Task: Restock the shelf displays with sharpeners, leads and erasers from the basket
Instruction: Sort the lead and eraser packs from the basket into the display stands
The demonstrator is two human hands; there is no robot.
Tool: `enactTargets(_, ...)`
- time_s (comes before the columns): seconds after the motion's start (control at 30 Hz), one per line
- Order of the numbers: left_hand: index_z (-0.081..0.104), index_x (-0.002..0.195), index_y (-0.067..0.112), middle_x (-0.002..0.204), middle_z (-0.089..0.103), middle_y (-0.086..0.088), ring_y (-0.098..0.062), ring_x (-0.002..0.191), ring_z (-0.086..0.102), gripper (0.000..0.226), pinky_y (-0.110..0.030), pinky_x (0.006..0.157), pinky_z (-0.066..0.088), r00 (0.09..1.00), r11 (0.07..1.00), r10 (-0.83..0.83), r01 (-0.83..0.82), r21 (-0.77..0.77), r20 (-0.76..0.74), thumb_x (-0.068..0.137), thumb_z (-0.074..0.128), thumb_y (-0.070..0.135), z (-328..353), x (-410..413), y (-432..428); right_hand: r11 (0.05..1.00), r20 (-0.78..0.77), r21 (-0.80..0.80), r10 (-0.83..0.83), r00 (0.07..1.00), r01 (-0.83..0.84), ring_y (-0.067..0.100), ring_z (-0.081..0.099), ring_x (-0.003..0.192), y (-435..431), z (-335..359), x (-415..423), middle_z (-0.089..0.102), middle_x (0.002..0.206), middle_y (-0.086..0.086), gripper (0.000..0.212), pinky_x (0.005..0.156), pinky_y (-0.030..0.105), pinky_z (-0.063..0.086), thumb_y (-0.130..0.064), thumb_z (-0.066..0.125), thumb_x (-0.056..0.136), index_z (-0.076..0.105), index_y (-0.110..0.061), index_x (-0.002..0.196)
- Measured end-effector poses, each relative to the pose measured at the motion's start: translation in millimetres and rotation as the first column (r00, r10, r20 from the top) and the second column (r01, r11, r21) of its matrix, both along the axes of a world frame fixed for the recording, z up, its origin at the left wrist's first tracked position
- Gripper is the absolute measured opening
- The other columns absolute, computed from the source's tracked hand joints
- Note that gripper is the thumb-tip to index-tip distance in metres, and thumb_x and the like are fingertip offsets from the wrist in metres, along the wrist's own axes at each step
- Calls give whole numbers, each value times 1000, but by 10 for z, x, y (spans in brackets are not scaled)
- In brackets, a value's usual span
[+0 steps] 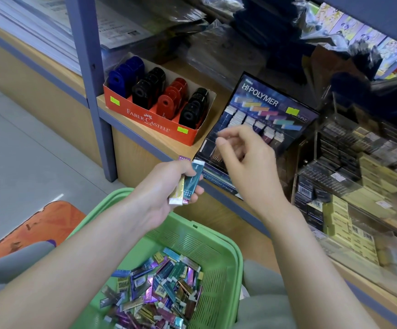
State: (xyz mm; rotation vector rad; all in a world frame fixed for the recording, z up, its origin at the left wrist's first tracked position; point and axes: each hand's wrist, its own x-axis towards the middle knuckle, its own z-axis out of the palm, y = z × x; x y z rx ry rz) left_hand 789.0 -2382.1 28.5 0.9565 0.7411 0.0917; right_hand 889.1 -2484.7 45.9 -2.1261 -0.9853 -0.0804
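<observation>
Metallic teal, gold and purple sleeves wrap white-tipped erasers [191, 184].

A pale grey tiled floor [14, 150] lay at the left, with a worn orange seat [38, 224] on it. Stacks of white paper [26, 27] sat beyond a blue metal upright [93, 67]. Dark blue folders [271, 24] and colourful illustrated covers [359, 32] filled the upper right.

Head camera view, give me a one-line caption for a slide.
Left hand grips a few erasers above the green basket while the right hand hovers before the Hi-Polymer eraser display.
</observation>
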Motion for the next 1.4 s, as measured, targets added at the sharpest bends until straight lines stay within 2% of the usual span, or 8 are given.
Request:
enactTargets(0.17, 60, 101, 8, 66, 69, -9, -12, 55, 66, 9, -20, 50, 53, 994, 995, -87, 84, 49, 69, 93, 55, 7, 6, -20, 1, 973, -324, -180, 81, 943, -146, 0, 56, 71, -6, -7, -57, 62, 86, -16, 7, 65, 15, 46, -34, 57, 93, 64, -33, 92)
enactTargets(0.37, 60, 107, 6, 89, 70, -11, -11, 61, 68, 18, -19, 52, 54, 985, 990, -123, 113, 84, 123, 93, 57, 17, -7, -25, -41, 999, -584, 36, 31, 811, -12, 2, 61, 55, -26, 88, -24, 63, 81, 5, 5, 55, 13, 49, -11, 66, 88, 65, -14, 91)
enactTargets(0.47, 62, 100, 9, 62, 66, 1, -7, 44, 53, 18, -16, 43, 44, 989, 974, -132, 118, 193, 60, 94, 56, 25, -46, -11, -13, 990, -621, 112, 0, 784, 89, 1, 62, 57, -31, 122, 14, 60, 79, 2, 5, 60, 16, 54, -9, 63, 90, 64, -13, 94)
enactTargets(0.6, 61, 84, 10, 44, 49, 4, -7, 37, 38, 20, -14, 41, 35, 998, 943, -55, 44, 329, 22, 94, 57, 26, -102, -16, 72, 998, -651, -2, 40, 758, -55, 4, 64, 60, -79, 144, 7, 62, 72, 1, 5, 65, 18, 56, -9, 65, 88, 67, -13, 90)
enactTargets(0.87, 57, 83, 17, 45, 53, 11, -4, 37, 39, 12, -14, 41, 37, 995, 910, -35, -7, 415, 94, 93, 58, 22, -59, -11, 74, 968, -575, -165, 59, 816, -187, 4, 62, 63, -117, 147, -20, 65, 75, -2, 3, 61, 17, 52, -19, 68, 87, 68, -21, 89)
enactTargets(1.07, 55, 96, 11, 68, 56, 1, -10, 46, 40, 10, -16, 40, 36, 996, 961, -51, 30, 275, 68, 94, 56, 20, -87, 18, 45, 970, -555, 145, -81, 828, 193, -2, 55, 57, -239, 263, 188, 62, 78, -3, 9, 58, 12, 47, -18, 60, 92, 65, -18, 99)
enactTargets(1.23, 49, 94, 5, 70, 55, -6, -10, 39, 43, 4, -20, 33, 32, 998, 995, 24, -29, 97, 59, 92, 46, 7, -107, 67, 76, 835, -238, 245, -441, 865, 493, 3, 63, 66, -470, 187, 552, 61, 79, -1, 11, 65, 15, 50, -22, 59, 94, 64, -17, 102)
enactTargets(1.4, 51, 101, 6, 81, 58, -7, -11, 49, 46, 8, -21, 43, 39, 997, 982, -55, 45, 185, 48, 97, 47, 12, -86, 21, 28, 818, 59, 142, -568, 821, 557, 2, 54, 66, -652, 39, 787, 63, 87, 10, 13, 59, 10, 33, -16, 62, 90, 66, -8, 100)
